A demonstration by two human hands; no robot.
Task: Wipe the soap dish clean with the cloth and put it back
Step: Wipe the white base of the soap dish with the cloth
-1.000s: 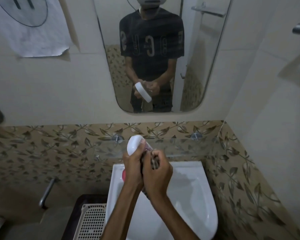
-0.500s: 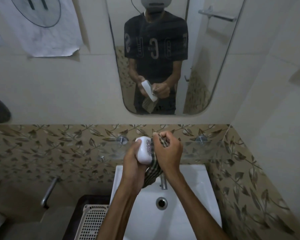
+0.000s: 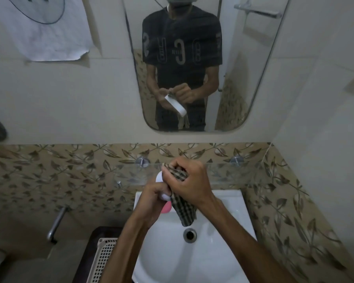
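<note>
I'm over the sink (image 3: pixel 229 203) now, both hands up in front of me, above the basin's far edge. My left hand (image 3: pixel 151 196) curls around the white soap dish (image 3: pixel 159 177) from below — only a sliver of the dish shows at the top left of the grip and another bit near the palm. My right hand (image 3: pixel 189 181) is bunched around the checked cloth (image 3: pixel 183 209), fingers folded tight on it, pressing the wad against the dish from the right. The loose tail of the cloth hangs down from under my right wrist, its tip dangling over the basin just beyond the drain (image 3: pixel 190 234).

A pink thing (image 3: pixel 166 208) peeks out on the sink's left rim, just below my left hand; I can't tell what it is.

The glass shelf (image 3: pixel 233 172) runs along the leaf-patterned tile right behind my hands. Above it the mirror (image 3: pixel 243 88) gives me the front view: the dish held tilted, its rim facing out, cloth trailing beneath it.

Down at the near left, a pale slatted basket (image 3: pixel 103 260) sits beside the sink, and a metal pipe (image 3: pixel 56 223) angles out of the wall further left.
</note>
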